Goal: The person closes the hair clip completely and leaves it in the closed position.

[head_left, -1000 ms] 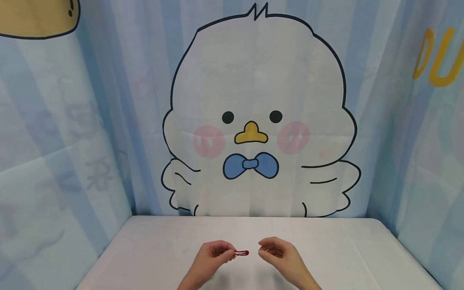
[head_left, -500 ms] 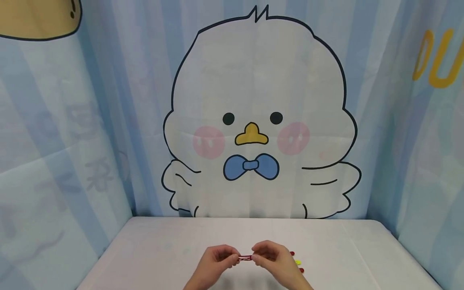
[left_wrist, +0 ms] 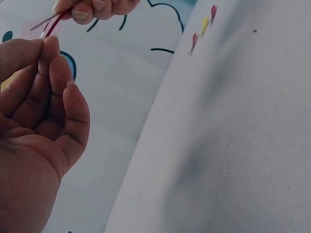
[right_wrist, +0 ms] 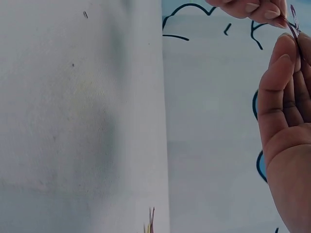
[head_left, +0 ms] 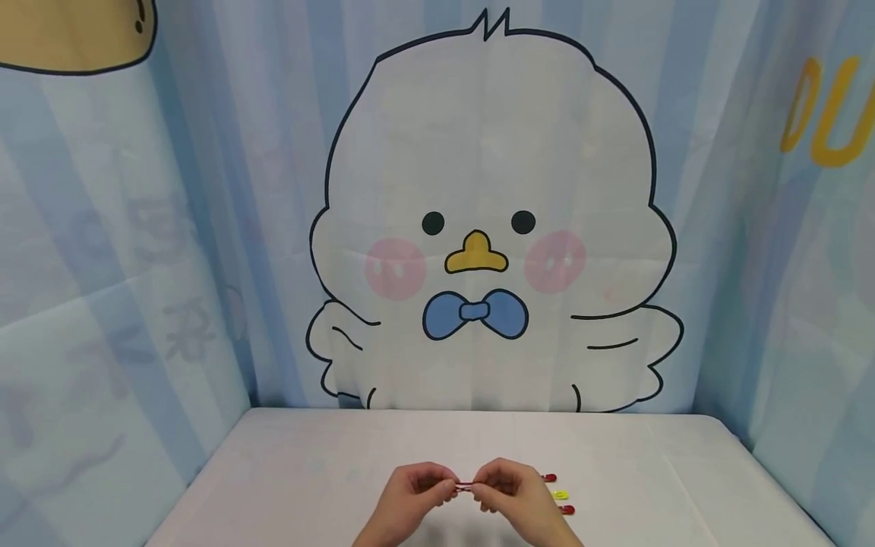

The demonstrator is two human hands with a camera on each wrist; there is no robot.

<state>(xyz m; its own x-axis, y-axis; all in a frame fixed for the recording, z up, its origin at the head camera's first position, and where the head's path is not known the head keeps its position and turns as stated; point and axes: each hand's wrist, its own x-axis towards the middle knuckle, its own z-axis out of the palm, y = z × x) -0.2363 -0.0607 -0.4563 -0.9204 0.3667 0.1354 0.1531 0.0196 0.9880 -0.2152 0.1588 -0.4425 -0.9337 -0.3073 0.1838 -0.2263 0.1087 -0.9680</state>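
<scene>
At the left, the left hand (head_left: 410, 500) pinches one end of a red snap hair clip (head_left: 464, 486) between thumb and forefinger. The clip spans the small gap between the two hands, above the white tabletop (head_left: 307, 471) (its strips stand apart in the left wrist view (left_wrist: 52, 25)). Next, the right hand (head_left: 517, 495) pinches the opposite end with its fingertips. Farthest right, just beside that hand, a far red clip (head_left: 550, 478), a yellow clip (head_left: 560, 495) and a near red clip (head_left: 567, 510) lie in a row on the table, partly hidden.
</scene>
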